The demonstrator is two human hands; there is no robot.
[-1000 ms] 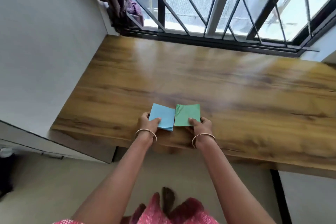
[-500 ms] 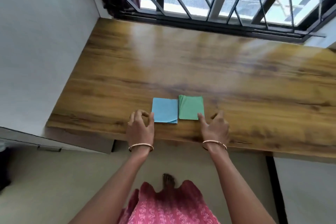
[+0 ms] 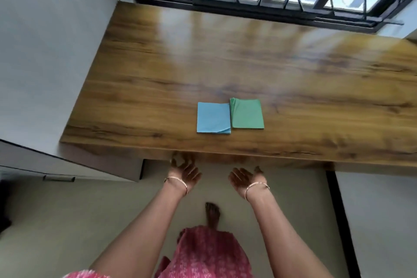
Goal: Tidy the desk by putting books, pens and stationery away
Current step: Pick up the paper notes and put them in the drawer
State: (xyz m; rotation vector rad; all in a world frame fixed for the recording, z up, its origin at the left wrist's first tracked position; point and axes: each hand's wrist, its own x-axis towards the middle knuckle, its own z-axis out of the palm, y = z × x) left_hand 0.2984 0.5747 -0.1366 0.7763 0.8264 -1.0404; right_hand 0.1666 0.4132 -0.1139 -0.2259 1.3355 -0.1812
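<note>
Both hands had let go and dropped below the desk (image 3: 140, 88) edge, left hand (image 3: 184, 171) and right hand (image 3: 244, 179) empty, fingers loosely spread; blue pad (image 3: 213, 117) and green pad (image 3: 247, 114) lay touching near the front edge, apparently placed.

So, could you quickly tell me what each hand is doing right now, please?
Left hand: open, holding nothing, below the desk edge.
Right hand: open, palm up, holding nothing.
</note>
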